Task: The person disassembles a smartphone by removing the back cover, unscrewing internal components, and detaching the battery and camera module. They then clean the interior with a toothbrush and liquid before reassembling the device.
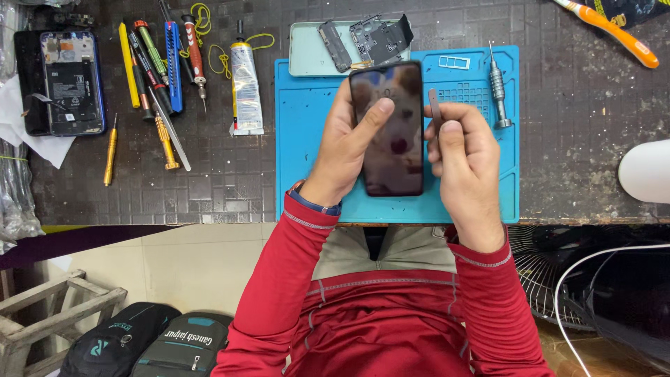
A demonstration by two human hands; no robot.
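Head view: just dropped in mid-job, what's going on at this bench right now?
A person in a red top holds a dark glossy smartphone above a blue rubber work mat. The left hand grips the phone, thumb on its screen. The right hand pinches a thin flat metal pry tool at the phone's right edge. A silver screwdriver stands on the mat, and removed phone parts lie in a pale green tray.

The left hand [347,143] holds a dark smartphone [388,129] above the blue mat [307,119] at the worktop's near edge, thumb across its glass. The right hand [464,164] pinches a thin metal strip [434,108] just beside the phone's right edge. A silver screwdriver [497,87] lies on the mat's far right corner.
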